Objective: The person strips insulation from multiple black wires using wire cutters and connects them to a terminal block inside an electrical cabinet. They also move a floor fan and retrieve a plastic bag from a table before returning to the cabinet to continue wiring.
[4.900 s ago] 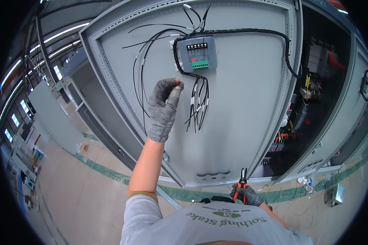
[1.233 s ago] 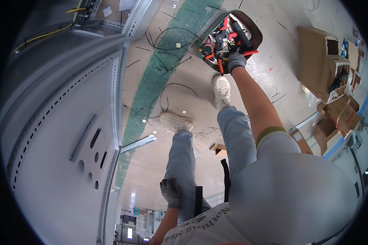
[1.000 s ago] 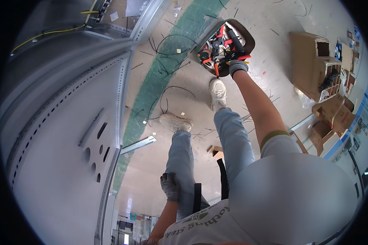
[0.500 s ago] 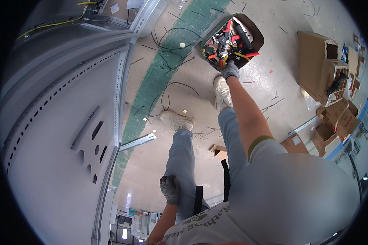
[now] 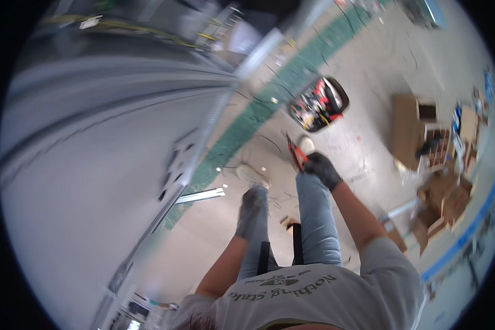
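A red-handled hand tool (image 5: 296, 154) is gripped in the gloved right hand (image 5: 323, 168) above the open tool bag (image 5: 319, 104), while the empty left hand (image 5: 251, 206) hangs loosely curled; carrying appears underway, steadiness being needed next.

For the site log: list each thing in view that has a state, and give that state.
Right hand: gloved, gripping the red-handled tool.
Red-handled tool: held, tip pointing up-left; blurred.
Left hand: gloved, empty, hanging by the leg.
Tool bag: open on the floor, full of tools.
Cardboard boxes: open, scattered on the floor.
Grey cabinet panel: upright, motion-blurred.
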A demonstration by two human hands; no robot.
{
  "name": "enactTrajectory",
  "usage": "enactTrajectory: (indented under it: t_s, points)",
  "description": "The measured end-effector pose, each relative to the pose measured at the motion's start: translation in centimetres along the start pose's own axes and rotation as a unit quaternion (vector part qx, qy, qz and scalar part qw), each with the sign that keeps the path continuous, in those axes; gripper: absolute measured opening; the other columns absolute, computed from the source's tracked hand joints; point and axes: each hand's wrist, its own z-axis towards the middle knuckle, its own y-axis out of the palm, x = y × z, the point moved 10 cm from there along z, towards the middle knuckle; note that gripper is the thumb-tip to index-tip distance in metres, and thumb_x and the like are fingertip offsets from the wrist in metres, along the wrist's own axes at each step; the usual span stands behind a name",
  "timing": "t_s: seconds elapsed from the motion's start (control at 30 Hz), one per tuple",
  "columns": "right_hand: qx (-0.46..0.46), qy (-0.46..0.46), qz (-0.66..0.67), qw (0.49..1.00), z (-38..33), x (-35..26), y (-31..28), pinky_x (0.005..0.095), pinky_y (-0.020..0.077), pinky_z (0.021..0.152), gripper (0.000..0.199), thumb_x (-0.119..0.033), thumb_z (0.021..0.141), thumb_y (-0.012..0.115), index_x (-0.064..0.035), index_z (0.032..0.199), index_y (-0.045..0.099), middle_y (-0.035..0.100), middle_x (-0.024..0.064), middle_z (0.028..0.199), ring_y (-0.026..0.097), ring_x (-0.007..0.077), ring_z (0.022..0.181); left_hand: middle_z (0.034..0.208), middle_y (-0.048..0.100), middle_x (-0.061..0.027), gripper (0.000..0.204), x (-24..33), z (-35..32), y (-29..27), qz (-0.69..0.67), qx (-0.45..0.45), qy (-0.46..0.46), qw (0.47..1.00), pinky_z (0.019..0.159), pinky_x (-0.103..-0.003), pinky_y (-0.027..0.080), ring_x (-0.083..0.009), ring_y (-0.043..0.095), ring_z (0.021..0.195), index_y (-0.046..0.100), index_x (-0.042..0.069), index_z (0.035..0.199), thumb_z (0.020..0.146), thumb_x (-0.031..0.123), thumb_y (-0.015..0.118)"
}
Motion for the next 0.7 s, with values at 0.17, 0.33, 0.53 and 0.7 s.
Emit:
enactTrajectory:
  t_s: [0.17, 0.33, 0.53, 0.7]
  points:
    - [-0.213, -0.064, -0.027, 0.975, -17.5, -11.8, 17.2, 0.0293, 0.0508, 0.072, 0.019, -0.01, 0.088, 0.059, -0.0024, 0.104, 0.053, 0.061, 0.0069, 0.094, 0.06, 0.0142, 0.081, 0.12, 0.054, -0.0028, 0.054, 14.7, -5.2, 9.4, -0.111, -0.091, 0.144, 0.979, 0.086, -0.026, 0.046, -0.0122, 0.054, 0.104, 0.038, 0.01, 0.136, 0.087, 0.005, 0.06]
    - [-0.358, -0.234, -0.147, 0.892, -29.6, -21.8, 27.3, 0.0313, 0.0397, 0.095, 0.085, -0.051, 0.083, 0.062, -0.0053, 0.143, 0.026, 0.045, 0.0064, 0.13, 0.048, 0.0166, 0.113, 0.091, 0.053, 0.0001, 0.043, 28.3, -17.0, 11.5, -0.005, -0.069, 0.332, 0.941, 0.077, -0.026, 0.045, -0.01, 0.055, 0.087, 0.049, 0.011, 0.111, 0.076, 0.015, 0.074]
    - [-0.393, -0.319, -0.358, 0.784, -38.2, -24.7, 36.6, 0.0283, 0.0466, 0.082, 0.05, -0.008, 0.078, 0.066, -0.0048, 0.124, 0.049, 0.058, 0.0083, 0.106, 0.058, 0.0152, 0.091, 0.103, 0.052, -0.0045, 0.052, 35.2, -29.8, 8.6, 0.159, -0.008, 0.475, 0.866, 0.087, -0.031, 0.043, -0.0136, 0.049, 0.097, 0.048, 0.006, 0.115, 0.074, 0.027, 0.072]
    - [-0.314, -0.336, -0.224, 0.859, -38.9, -24.2, 42.4, 0.0257, 0.0447, 0.064, 0.016, -0.008, 0.087, 0.055, -0.0034, 0.103, 0.052, 0.057, 0.0034, 0.077, 0.054, 0.0109, 0.07, 0.115, 0.053, -0.0102, 0.041, 39.2, -40.9, -1.2, 0.182, 0.054, 0.584, 0.789, 0.093, -0.032, 0.042, -0.0196, 0.054, 0.107, 0.048, 0.005, 0.122, 0.087, 0.025, 0.059]
